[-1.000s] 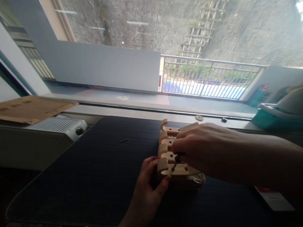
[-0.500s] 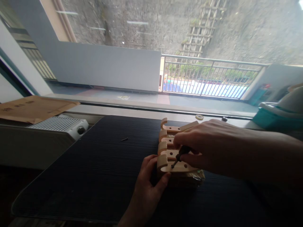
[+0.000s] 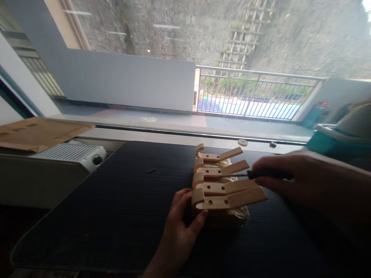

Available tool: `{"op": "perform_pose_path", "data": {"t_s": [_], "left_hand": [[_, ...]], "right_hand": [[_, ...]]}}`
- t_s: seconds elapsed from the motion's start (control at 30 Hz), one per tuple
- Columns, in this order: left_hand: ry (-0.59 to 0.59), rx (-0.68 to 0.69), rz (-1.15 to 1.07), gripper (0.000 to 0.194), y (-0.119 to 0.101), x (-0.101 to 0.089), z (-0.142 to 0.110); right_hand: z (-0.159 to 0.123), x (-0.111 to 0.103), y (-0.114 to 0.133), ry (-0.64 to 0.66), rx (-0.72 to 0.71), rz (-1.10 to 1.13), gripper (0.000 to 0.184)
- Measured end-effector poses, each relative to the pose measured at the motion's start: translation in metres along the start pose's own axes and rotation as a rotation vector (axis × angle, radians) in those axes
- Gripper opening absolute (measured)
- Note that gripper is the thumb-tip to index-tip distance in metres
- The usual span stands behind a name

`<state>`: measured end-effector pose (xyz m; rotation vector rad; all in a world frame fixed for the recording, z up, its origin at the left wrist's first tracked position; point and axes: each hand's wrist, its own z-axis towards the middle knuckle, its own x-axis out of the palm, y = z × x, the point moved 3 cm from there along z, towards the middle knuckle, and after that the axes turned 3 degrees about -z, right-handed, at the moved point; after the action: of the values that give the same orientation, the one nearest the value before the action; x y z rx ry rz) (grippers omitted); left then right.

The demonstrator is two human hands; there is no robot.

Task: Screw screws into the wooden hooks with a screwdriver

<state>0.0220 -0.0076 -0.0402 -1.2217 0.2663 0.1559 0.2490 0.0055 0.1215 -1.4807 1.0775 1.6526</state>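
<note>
A wooden hook rack (image 3: 246, 197) lies on the dark table, its several pale hooks set side by side and each with two dark holes. Clear wrapping shows beneath the hooks. My left hand (image 3: 183, 227) grips the rack's near left corner, thumb on the front side and fingers behind the curled end. A screwdriver (image 3: 255, 174) with a dark handle is held in my right hand (image 3: 279, 170), to the right of the rack. Its thin shaft points left, above the middle hooks; whether the tip touches wood I cannot tell. A small dark screw (image 3: 151, 170) lies left of the rack.
The black table (image 3: 95, 216) stands against a window sill. On the sill are a roll of tape (image 3: 242, 143) and a small dark object (image 3: 273, 144). A white heater (image 3: 72, 152) with a brown envelope (image 3: 43, 133) is at left. At right sits a teal container (image 3: 327, 141).
My right hand has drawn the screwdriver up and right, away from the nearest hook's left hole, and its shaft now lies nearly level. My left hand keeps its hold on the rack.
</note>
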Motion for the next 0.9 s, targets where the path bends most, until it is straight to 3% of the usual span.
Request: {"op": "perform_pose_path", "data": {"t_s": [0.1,0.23,0.33,0.43,0.53,0.67,0.73,0.8,0.9], "left_hand": [[-0.008,0.007,0.014,0.027,0.001,0.000,0.001],[-0.030,0.022,0.054,0.029,0.005,0.000,0.003],[-0.053,0.026,0.087,0.031,0.006,-0.001,0.004],[-0.063,0.004,0.119,0.032,0.005,-0.002,0.005],[-0.061,-0.010,0.132,0.032,0.002,-0.003,0.006],[-0.051,-0.006,0.125,0.030,-0.001,-0.003,0.006],[-0.053,0.007,0.112,0.029,-0.001,-0.003,0.006],[-0.054,0.016,0.101,0.029,0.000,-0.003,0.006],[-0.066,0.024,0.094,0.029,0.002,-0.002,0.006]], "right_hand": [[-0.043,0.015,-0.046,-0.072,0.294,0.086,0.035],[-0.106,0.068,-0.111,-0.166,0.543,0.138,0.040],[-0.139,0.106,-0.141,-0.316,0.600,0.096,0.043],[-0.150,0.123,-0.146,-0.270,0.596,0.140,0.042],[-0.144,0.102,-0.132,-0.290,0.585,0.167,0.040],[-0.129,0.043,-0.103,-0.424,0.609,0.153,0.033],[-0.117,0.022,-0.086,-0.397,0.606,0.148,0.038],[-0.101,0.008,-0.063,-0.388,0.505,0.114,0.039],[-0.069,0.002,-0.026,-0.269,0.307,0.071,0.037]]}}
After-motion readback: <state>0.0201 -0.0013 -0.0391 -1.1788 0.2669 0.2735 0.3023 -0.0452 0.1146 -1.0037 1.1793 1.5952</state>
